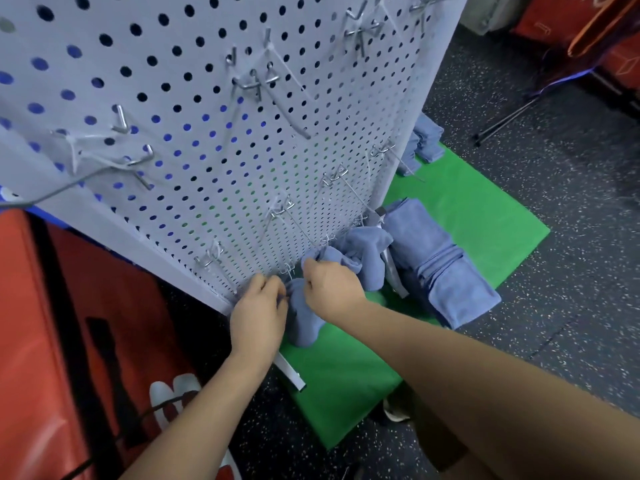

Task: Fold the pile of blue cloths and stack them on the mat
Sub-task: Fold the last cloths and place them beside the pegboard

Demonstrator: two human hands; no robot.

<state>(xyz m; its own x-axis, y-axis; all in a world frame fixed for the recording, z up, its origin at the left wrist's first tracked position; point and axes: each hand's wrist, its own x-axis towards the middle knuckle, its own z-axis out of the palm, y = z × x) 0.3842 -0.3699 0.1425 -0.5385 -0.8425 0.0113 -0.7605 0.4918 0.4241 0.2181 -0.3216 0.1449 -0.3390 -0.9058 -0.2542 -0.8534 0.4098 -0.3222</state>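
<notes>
A crumpled blue cloth (304, 317) hangs at the foot of the white pegboard stand, over the green mat (346, 375). My left hand (258, 311) pinches its left edge close to the board's bottom corner. My right hand (330, 287) grips the upper part of the same cloth. More bunched blue cloths (363, 254) lie just behind my right hand. A stack of folded blue cloths (440, 261) lies on the mat to the right. Another blue pile (424, 140) shows beyond the board's edge.
The white pegboard (207, 133) with several metal hooks fills the upper left and stands on the mat. Its metal foot (291, 372) sticks out below my left wrist. Red padded bags (69, 341) sit at the left, and speckled dark floor (571, 237) lies at the right.
</notes>
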